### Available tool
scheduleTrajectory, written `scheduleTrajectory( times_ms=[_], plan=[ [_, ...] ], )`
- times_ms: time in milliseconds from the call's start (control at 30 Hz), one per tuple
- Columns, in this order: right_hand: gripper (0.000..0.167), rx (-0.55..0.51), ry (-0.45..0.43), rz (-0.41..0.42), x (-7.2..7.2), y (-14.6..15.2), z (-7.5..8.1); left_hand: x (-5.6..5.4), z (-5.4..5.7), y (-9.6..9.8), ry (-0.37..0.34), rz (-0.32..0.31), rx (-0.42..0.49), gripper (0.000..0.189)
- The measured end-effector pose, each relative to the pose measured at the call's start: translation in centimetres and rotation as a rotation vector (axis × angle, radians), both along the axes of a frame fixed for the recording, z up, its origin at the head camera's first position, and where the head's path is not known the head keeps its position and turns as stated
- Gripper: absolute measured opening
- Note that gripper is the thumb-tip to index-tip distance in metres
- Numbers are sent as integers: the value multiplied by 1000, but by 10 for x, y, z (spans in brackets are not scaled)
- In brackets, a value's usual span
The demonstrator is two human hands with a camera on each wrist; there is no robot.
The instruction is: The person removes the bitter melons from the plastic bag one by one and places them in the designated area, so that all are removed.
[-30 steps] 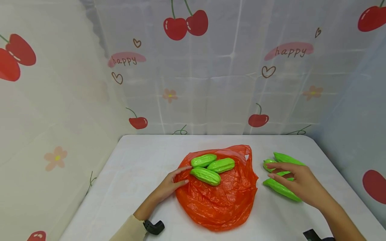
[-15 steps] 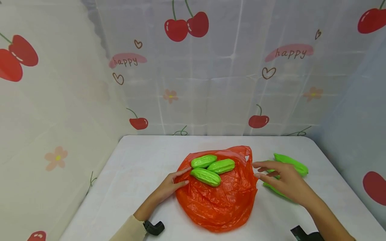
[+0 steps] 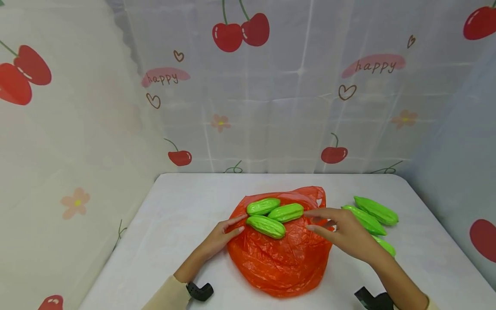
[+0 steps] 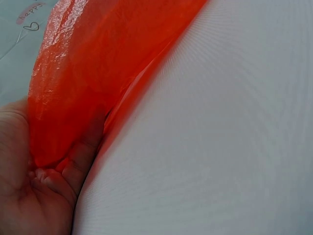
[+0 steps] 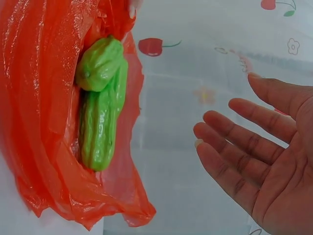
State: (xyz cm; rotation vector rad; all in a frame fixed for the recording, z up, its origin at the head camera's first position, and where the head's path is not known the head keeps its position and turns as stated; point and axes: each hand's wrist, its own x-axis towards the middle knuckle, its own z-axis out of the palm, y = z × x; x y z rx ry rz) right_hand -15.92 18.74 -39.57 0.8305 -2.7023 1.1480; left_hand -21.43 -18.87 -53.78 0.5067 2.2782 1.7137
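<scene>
Red plastic bag [image 3: 286,265], three green gourds [image 3: 266,227] resting on it, left fingers [image 3: 235,220] gripping its edge, right fingers [image 5: 227,175] spread

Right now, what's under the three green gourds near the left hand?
The red plastic bag shows beneath the three ridged gourds. They cover the plastic directly under them, and anything beneath that plastic can't be seen.
</scene>
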Motion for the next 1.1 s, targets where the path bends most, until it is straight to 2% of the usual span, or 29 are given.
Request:
scheduleTrajectory(
  times_ms=[233,533,767,1100],
  plan=[
    [33,-16,-9,19,-2,-6,0,0,2,1,6,2,19,43],
    [33,-36,4,21,-7,-10,-2,2,4,0,9,4,8,46],
    [32,-36,-1,16,-14,-14,-17,2,3,0,14,-2,7,47],
    [30,-107,-48,29,-28,-27,-40,1,4,0,11,-5,7,48]
  ],
)
